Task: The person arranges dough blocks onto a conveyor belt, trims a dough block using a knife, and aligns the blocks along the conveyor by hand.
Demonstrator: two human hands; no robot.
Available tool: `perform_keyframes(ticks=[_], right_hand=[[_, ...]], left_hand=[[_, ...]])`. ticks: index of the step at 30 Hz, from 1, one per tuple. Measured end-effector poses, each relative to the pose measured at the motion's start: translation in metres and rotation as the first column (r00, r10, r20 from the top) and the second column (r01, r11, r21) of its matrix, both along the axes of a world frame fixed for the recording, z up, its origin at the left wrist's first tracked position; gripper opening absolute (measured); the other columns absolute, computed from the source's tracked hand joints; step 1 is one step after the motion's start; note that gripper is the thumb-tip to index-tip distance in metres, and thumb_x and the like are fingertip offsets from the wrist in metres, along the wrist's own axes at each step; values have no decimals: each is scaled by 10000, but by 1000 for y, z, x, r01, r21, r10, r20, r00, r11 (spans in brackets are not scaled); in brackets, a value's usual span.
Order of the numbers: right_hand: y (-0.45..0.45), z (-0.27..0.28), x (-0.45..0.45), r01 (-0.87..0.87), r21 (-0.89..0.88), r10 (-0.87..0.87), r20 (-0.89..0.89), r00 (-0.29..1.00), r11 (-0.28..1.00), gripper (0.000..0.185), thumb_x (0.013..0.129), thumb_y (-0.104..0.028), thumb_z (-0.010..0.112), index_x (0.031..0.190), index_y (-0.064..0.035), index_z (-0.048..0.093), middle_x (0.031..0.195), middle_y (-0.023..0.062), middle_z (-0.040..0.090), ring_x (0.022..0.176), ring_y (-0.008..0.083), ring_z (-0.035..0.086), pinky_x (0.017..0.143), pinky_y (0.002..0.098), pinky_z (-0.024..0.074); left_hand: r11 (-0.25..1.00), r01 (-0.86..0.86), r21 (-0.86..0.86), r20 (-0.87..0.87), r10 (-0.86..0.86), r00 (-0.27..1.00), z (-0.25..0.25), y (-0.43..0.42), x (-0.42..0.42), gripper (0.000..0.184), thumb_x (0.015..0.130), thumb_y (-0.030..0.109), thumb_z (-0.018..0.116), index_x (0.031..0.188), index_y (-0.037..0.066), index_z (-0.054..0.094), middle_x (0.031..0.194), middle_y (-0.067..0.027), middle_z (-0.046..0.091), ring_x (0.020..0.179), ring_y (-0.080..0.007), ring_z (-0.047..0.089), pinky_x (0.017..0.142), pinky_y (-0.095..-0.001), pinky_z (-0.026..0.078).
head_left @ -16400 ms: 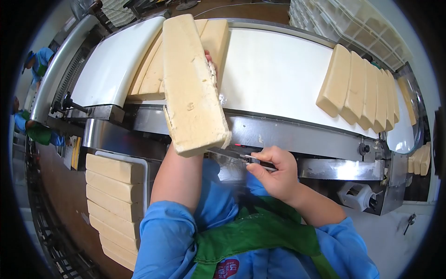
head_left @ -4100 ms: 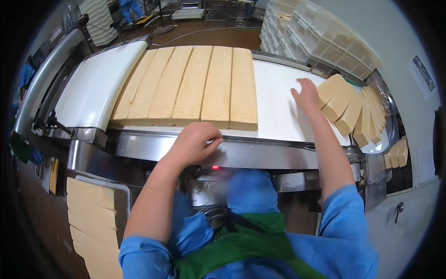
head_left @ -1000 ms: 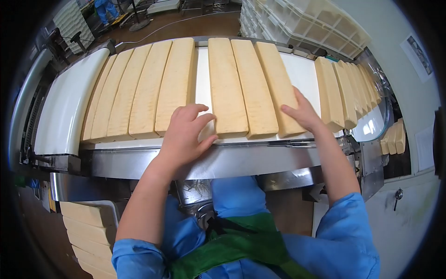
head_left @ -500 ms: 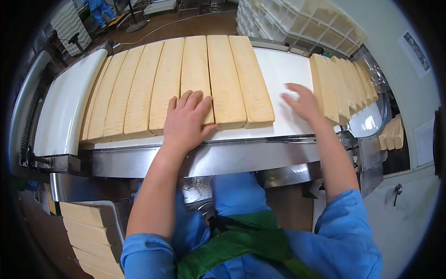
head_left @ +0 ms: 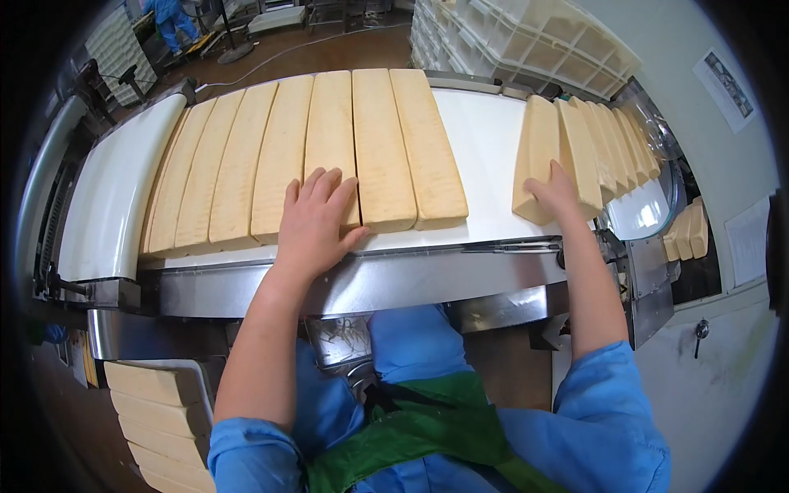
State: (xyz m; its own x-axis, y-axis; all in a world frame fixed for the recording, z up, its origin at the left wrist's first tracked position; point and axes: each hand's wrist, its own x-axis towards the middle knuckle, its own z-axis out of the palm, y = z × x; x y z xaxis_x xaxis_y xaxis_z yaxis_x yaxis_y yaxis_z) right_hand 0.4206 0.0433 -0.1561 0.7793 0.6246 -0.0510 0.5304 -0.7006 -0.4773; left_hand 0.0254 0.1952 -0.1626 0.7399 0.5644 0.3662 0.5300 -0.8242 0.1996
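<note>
Long pale-yellow loaf-like blocks stand side by side on a white conveyor belt [head_left: 481, 152]. My left hand [head_left: 312, 218] lies on the near end of one block [head_left: 331, 123] in the middle row, fingers spread and thumb out to the right. To its right are two more blocks of that row, the last being the end block [head_left: 431, 156]. My right hand [head_left: 555, 195] has its thumb and fingers around the near part of the leftmost block [head_left: 538, 135] of the right-hand group. That block leans slightly, with a gap at its near end from the neighbouring block [head_left: 579, 156].
A steel rail [head_left: 394, 275] edges the belt on my side. White plastic crates [head_left: 534, 41] are stacked behind it. More blocks [head_left: 160, 411] sit in a tray at lower left, others [head_left: 689, 230] at far right. A person in blue [head_left: 171, 20] is in the background.
My right hand has closed on the leftmost block of the right group, and that block has shifted left, away from its neighbours. My left hand stays on the middle row.
</note>
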Motion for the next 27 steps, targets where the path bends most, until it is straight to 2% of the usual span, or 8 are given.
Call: perform_keyframes(ticks=[2, 5, 10, 16, 18, 20, 25, 27], right_hand=[[-23, -36, 31, 49, 542, 166, -341, 925, 839, 695, 805, -283, 604, 1376, 77, 438, 1325, 211, 552, 1162, 273, 566, 1000, 317, 432], [-42, -22, 24, 115, 528, 283, -612, 738, 842, 588, 824, -243, 630, 1315, 61, 515, 1204, 151, 640, 1077, 214, 610, 938, 306, 465], [15, -33, -73, -361, 488, 430, -33, 902, 795, 504, 885, -305, 659, 1242, 40, 572, 1109, 147, 680, 981, 210, 643, 866, 324, 496], [36, -22, -80, -308, 442, 438, -230, 869, 842, 497, 877, -347, 657, 1200, 25, 589, 1152, 188, 650, 1067, 314, 617, 925, 380, 482], [11, -40, -27, -337, 257, 261, 291, 921, 906, 524, 868, -356, 648, 1214, 29, 571, 1258, 227, 576, 1207, 321, 529, 981, 421, 447], [-18, -16, -14, 124, -12, -73, 749, 659, 992, 552, 847, -354, 652, 1236, 24, 553, 1307, 256, 518, 1299, 336, 433, 1034, 432, 405], [-41, -13, 2, 228, 84, -242, 381, 892, 970, 565, 823, -379, 644, 1200, 33, 558, 1172, 227, 608, 1080, 387, 592, 898, 458, 507], [-58, -23, 27, 169, 328, -147, -93, 985, 929, 558, 836, -372, 633, 1191, 50, 552, 1107, 189, 642, 1018, 323, 625, 830, 413, 532]], left_hand=[[1000, -5, -1, 7, 5, 1000, -1, 1, 0, 673, 724, 304, 787, 1306, 86, 527, 1350, -143, 489, 1320, -324, 395, 1104, -522, 281], [1000, -16, -4, 16, 16, 1000, 1, 2, -2, 672, 711, 299, 797, 1292, 83, 537, 1345, -149, 490, 1312, -330, 401, 1102, -523, 282], [1000, -1, -18, 37, 2, 999, 2, 3, -4, 670, 684, 281, 815, 1268, 81, 555, 1316, -167, 501, 1287, -343, 418, 1099, -498, 296], [1000, 14, -19, 69, -13, 998, 0, 2, -4, 656, 669, 248, 829, 1247, 80, 567, 1302, -177, 505, 1268, -346, 429, 1079, -458, 325], [1000, 14, -12, 80, -13, 997, 0, 3, -5, 655, 667, 245, 830, 1243, 78, 568, 1301, -180, 504, 1263, -350, 432, 1076, -460, 326], [1000, 5, -20, 90, -3, 996, -1, 2, -9, 654, 664, 240, 832, 1240, 76, 569, 1296, -184, 504, 1256, -354, 435, 1073, -461, 328], [999, -8, -54, 72, 12, 997, 5, 2, -9, 652, 653, 225, 838, 1227, 68, 571, 1277, -192, 509, 1237, -360, 445, 1065, -462, 335], [999, 3, -52, 80, 1, 997, 6, 3, -11, 649, 649, 220, 840, 1220, 66, 572, 1272, -190, 510, 1231, -360, 448, 1060, -461, 338]])
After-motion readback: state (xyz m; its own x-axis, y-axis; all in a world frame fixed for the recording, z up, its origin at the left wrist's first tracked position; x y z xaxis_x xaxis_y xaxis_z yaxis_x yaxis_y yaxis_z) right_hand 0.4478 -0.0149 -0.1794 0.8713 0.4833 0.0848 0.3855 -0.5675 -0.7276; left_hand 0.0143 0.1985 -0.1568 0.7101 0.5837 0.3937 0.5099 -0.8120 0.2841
